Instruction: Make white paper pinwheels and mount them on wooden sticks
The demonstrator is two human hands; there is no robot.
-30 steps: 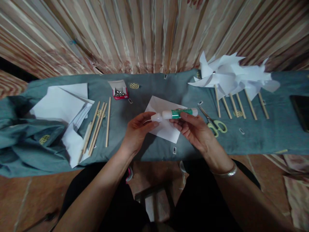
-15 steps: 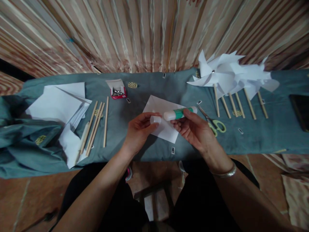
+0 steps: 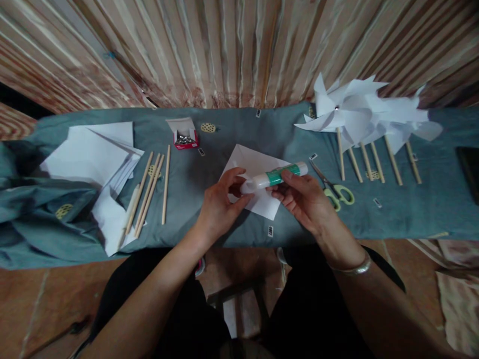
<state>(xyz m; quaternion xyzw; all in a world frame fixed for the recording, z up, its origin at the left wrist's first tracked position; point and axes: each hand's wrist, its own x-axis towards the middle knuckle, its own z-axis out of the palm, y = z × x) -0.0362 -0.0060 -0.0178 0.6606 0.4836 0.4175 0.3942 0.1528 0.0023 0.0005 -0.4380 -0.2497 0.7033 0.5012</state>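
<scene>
In the middle of the frame, my right hand (image 3: pixel 309 199) has its thumb and fingers clamped on the green-and-white plastic glue stick (image 3: pixel 283 175). I hold it by the labelled part, I think so that its left end remains free for my other hand. This end slants a little down toward my left hand (image 3: pixel 215 207), whose thumb and fingers are bent around the small white translucent plastic cap (image 3: pixel 247 187); whether they press on it or are only near it, I cannot tell. The glue stick is above the square white paper sheet (image 3: pixel 264 207), which lies flat, probably kept there to be near both hands. The metal scissors with light green handles (image 3: pixel 343 194) lie just beside my right hand, perhaps left there to be within reach, while the pale round wooden sticks (image 3: pixel 166 184) are at the left of the frame and the white paper pinwheels (image 3: pixel 350 112) in the upper right, seemingly to leave the middle for working. Compared with half a second ago, when a gap was between cap and tube, the two now appear to meet, and my left fingers are spread wider.
</scene>
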